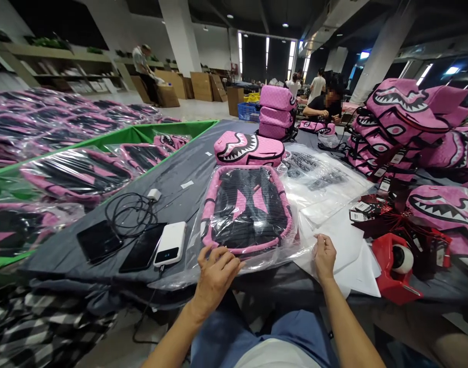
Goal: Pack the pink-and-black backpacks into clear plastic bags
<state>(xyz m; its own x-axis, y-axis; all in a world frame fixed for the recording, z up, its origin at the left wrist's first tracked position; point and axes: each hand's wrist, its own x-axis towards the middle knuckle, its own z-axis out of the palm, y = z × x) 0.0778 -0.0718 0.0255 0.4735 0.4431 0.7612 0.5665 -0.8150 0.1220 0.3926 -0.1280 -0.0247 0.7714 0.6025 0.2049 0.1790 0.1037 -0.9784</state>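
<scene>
A pink and black backpack (253,209) lies back side up inside a clear plastic bag (264,259), right in front of me. My left hand (218,268) has its fingers curled over the bag's near edge, touching the backpack's lower rim. With thumb and fingers pinched, my right hand (325,255) grips the loose plastic at the bag's near right corner. Just beyond lies another pink backpack (249,148) with a shark-mouth print. Flat clear bags with black print (318,171) and white sheets (343,250) spread to the right.
Phones (99,240), a white power bank (170,244) and a coiled cable are at left. A green-edged bin (188,132) holds wrapped backpacks. At right are a red tape dispenser (397,268), hang tags (372,207) and stacked backpacks (398,102). A co-worker (326,105) sits across.
</scene>
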